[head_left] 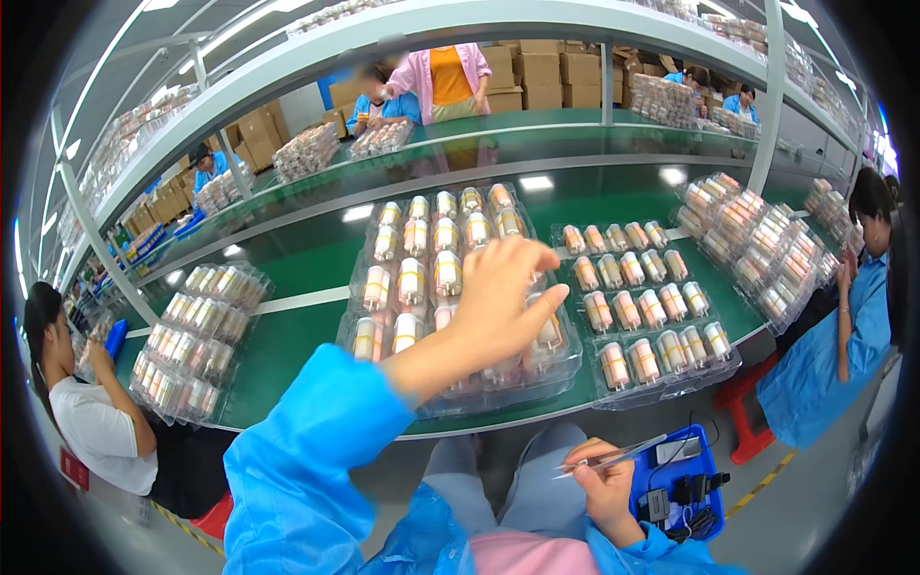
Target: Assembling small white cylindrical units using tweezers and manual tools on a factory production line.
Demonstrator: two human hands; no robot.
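Observation:
My left hand (503,297) reaches over a stack of clear plastic trays (565,369) on the green table, its thumb and fingers apart and nothing visible between them. Small pale cylinders with yellow bands (411,281) stand in rows in the top tray; hand and forearm hide part of them. Low over my lap, my right hand (609,489) grips a pair of slim metal tweezers (632,451), their points toward the left. To the right of the stack lies another clear tray (661,385) with rows of pink and white cylinders (644,360).
Filled trays are piled at the left (196,335) and right (767,240). Beside my right knee, a blue bin (714,436) holds cables and black adapters. Co-workers sit on both sides. A grey shelf post (767,115) rises beyond the table, and a red stool (746,407) stands at right.

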